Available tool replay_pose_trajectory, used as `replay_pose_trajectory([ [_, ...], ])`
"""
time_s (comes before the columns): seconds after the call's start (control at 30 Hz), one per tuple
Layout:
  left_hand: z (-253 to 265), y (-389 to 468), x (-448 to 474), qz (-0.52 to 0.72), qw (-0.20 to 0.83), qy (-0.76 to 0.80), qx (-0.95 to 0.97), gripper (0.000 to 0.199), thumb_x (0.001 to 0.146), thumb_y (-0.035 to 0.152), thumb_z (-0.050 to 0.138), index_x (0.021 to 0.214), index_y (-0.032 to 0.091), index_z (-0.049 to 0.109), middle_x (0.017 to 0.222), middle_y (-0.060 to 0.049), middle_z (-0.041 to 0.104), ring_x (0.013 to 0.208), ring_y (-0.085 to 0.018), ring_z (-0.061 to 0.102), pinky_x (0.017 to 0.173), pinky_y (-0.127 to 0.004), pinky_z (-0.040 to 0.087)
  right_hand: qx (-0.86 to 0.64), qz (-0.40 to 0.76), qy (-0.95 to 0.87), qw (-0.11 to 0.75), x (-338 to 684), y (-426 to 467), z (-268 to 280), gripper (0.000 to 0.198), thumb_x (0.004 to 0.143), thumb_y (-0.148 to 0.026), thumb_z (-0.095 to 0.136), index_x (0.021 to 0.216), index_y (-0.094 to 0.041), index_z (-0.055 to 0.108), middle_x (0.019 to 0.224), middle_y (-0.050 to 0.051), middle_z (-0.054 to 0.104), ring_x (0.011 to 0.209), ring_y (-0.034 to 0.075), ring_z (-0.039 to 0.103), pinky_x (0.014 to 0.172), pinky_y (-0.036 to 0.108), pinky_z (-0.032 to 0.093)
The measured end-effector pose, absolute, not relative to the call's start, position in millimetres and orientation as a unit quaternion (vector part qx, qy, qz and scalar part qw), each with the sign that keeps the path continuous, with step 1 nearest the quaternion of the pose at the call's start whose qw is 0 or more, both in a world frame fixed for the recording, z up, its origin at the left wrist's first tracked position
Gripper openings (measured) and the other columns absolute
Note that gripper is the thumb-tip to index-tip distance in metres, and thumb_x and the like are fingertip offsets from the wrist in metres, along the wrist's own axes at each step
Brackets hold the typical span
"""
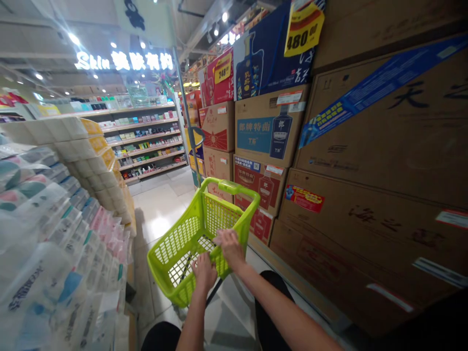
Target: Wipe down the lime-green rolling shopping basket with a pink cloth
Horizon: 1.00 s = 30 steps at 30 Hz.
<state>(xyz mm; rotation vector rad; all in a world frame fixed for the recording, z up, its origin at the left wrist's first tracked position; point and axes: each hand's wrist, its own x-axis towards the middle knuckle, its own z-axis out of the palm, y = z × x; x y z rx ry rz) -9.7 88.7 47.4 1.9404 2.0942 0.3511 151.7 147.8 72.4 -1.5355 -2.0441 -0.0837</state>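
A bright green plastic shopping cart (178, 263) with a lattice basket stands in front of me in the aisle, its handle bar at the far right. Nothing lies in the part of the basket that shows. My left hand (204, 269) is closed over the near rim, fingers curled inward. Farther along the same rim, close to the handle end, my right hand (230, 247) grips the edge; its fingertips are slightly blurred. A thin grey pole (185, 107) with a sign on top rises behind the handle.
Stacked cardboard cartons (263, 131) form a wall on the right. Plastic-wrapped tissue packs (73, 243) are piled along the left, with pale paper bundles (87, 156) behind them. Beyond the tiled floor (161, 209), shelves (146, 141) of small goods stand under a lit sign.
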Motion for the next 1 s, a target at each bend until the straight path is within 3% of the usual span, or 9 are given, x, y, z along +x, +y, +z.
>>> replay_pose_trajectory([
  [0.1, 46.4, 83.3, -16.2, 0.117, 0.13, 0.728, 0.663, 0.047, 0.086, 0.017, 0.042, 0.132, 0.022, 0.047, 0.136, -0.01, 0.055, 0.132, -0.022, 0.042, 0.113, -0.042, 0.019, -0.512, 0.015, -0.821, 0.253, 144.9, 145.8, 66.0, 0.046, 0.092, -0.011, 0.042, 0.132, -0.03, 0.056, 0.122, 0.003, 0.063, 0.11, 0.02, 0.052, 0.078, 0.026, 0.049],
  [0.3, 44.6, 76.0, -37.9, 0.105, 0.135, 0.742, 0.648, 0.045, 0.088, 0.02, 0.039, 0.133, 0.019, 0.047, 0.139, -0.011, 0.051, 0.134, -0.022, 0.039, 0.112, -0.043, 0.021, -0.607, -0.015, -0.728, 0.319, 145.8, 152.4, 73.8, 0.046, 0.091, -0.011, 0.042, 0.133, -0.023, 0.056, 0.128, 0.008, 0.06, 0.113, 0.024, 0.05, 0.093, 0.033, 0.046],
  [0.5, 43.6, 73.0, -44.6, 0.099, 0.143, 0.748, 0.64, 0.049, 0.086, 0.02, 0.043, 0.135, 0.021, 0.044, 0.141, -0.01, 0.05, 0.135, -0.022, 0.038, 0.113, -0.043, 0.022, -0.511, 0.038, -0.814, 0.273, 122.6, 133.5, 53.6, 0.043, 0.088, -0.012, 0.048, 0.125, -0.031, 0.061, 0.122, 0.003, 0.063, 0.104, 0.02, 0.054, 0.076, 0.027, 0.05],
  [0.7, 41.2, 59.5, -63.7, 0.1, 0.149, 0.747, 0.64, 0.052, 0.084, 0.017, 0.041, 0.136, 0.019, 0.044, 0.146, -0.011, 0.047, 0.14, -0.021, 0.034, 0.115, -0.043, 0.02, -0.589, 0.016, -0.74, 0.325, 112.1, 137.3, 56.1, 0.047, 0.088, -0.009, 0.045, 0.132, -0.023, 0.057, 0.137, 0.007, 0.054, 0.118, 0.023, 0.049, 0.097, 0.035, 0.045],
  [0.83, 37.4, 53.6, -65.3, 0.108, 0.143, 0.743, 0.645, 0.054, 0.083, 0.014, 0.041, 0.136, 0.019, 0.044, 0.149, -0.01, 0.044, 0.143, -0.02, 0.029, 0.117, -0.041, 0.017, -0.493, 0.064, -0.814, 0.301, 75.5, 108.6, 35.9, 0.052, 0.084, -0.008, 0.049, 0.131, -0.027, 0.057, 0.132, 0.005, 0.058, 0.115, 0.021, 0.051, 0.092, 0.03, 0.047],
  [0.9, 35.6, 47.2, -76.8, 0.111, 0.139, 0.749, 0.639, 0.056, 0.082, 0.013, 0.04, 0.137, 0.02, 0.043, 0.149, -0.01, 0.045, 0.144, -0.02, 0.028, 0.117, -0.043, 0.016, -0.505, 0.074, -0.804, 0.305, 80.9, 110.1, 37.2, 0.046, 0.085, -0.009, 0.049, 0.124, -0.03, 0.061, 0.13, 0.002, 0.06, 0.109, 0.019, 0.053, 0.088, 0.028, 0.048],
  [1.0, 32.6, 37.3, -98.8, 0.117, 0.134, 0.762, 0.623, 0.058, 0.081, 0.011, 0.039, 0.138, 0.021, 0.043, 0.148, -0.01, 0.046, 0.144, -0.02, 0.028, 0.118, -0.043, 0.016, -0.574, 0.05, -0.748, 0.33, 91.4, 120.2, 45.8, 0.043, 0.088, -0.009, 0.045, 0.124, -0.025, 0.061, 0.138, 0.003, 0.055, 0.113, 0.021, 0.052, 0.095, 0.032, 0.046],
])
